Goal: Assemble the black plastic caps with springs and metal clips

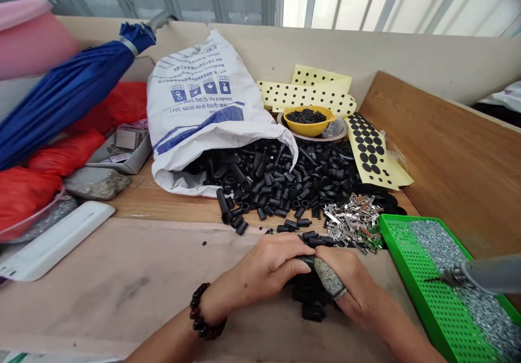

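My left hand (271, 265), with a dark beaded bracelet (201, 314) on its wrist, is closed on a small black plastic part (307, 261). My right hand (352, 279) is wrapped round a grey speckled stone (329, 279), whose upper end meets the black part. Both hands are close together above the brown work mat (154, 287). Under them lie several black plastic pieces (312, 312), partly hidden by the fingers. Just beyond the hands, a heap of shiny metal clips (352, 219) borders a spread of black tubular parts (280, 192).
A white sack (203, 91) spills black parts at the back. To the right are a green tray (411, 265) of small screws and a power screwdriver (480, 275) overhanging it. Behind stand a yellow bowl (307, 127) and sticker sheets (376, 157); a stone (95, 183) rests left.
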A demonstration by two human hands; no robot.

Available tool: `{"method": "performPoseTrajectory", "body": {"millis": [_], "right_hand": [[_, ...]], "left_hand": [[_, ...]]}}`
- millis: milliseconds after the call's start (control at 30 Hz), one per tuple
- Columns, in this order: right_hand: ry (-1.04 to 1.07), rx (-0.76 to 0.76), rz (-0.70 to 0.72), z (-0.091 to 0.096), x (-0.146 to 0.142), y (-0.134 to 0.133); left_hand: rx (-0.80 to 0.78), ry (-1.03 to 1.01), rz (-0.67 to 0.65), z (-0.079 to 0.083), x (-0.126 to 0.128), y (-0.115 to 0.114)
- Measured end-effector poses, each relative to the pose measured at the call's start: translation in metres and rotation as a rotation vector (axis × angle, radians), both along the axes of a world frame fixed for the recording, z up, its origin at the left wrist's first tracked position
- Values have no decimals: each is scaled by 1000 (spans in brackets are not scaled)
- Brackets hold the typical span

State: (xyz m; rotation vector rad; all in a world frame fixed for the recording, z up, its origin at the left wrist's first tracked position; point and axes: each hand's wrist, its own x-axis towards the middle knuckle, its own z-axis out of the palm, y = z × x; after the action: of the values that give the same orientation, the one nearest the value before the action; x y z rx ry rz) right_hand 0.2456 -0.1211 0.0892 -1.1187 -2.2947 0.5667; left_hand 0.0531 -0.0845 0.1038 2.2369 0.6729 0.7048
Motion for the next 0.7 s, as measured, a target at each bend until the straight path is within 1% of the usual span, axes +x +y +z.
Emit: {"method": "performPoseTrajectory", "body": {"millis": [133,233,333,467,533,600,700], "right_hand": [[55,-49,-47,1,-4,-6],[102,-70,-94,3,-8,-8],[159,-89,-114,5,-10,-6],[120,-185,-116,8,-8,1],[90,-194,-93,7,-7,2],[44,-161,-61,4,-5,2],[-43,-41,-33,-4,-4,1]], "left_hand": [[162,-34,10,-6,0,-3],[261,-64,44,-13,1,-3],[315,-72,91,-18,3,-2],[229,4,137,-19,5,-1],[169,43,150,-17,4,0],[108,47,153,-16,2,-1],[53,17,164,-13,0,-1]]}}
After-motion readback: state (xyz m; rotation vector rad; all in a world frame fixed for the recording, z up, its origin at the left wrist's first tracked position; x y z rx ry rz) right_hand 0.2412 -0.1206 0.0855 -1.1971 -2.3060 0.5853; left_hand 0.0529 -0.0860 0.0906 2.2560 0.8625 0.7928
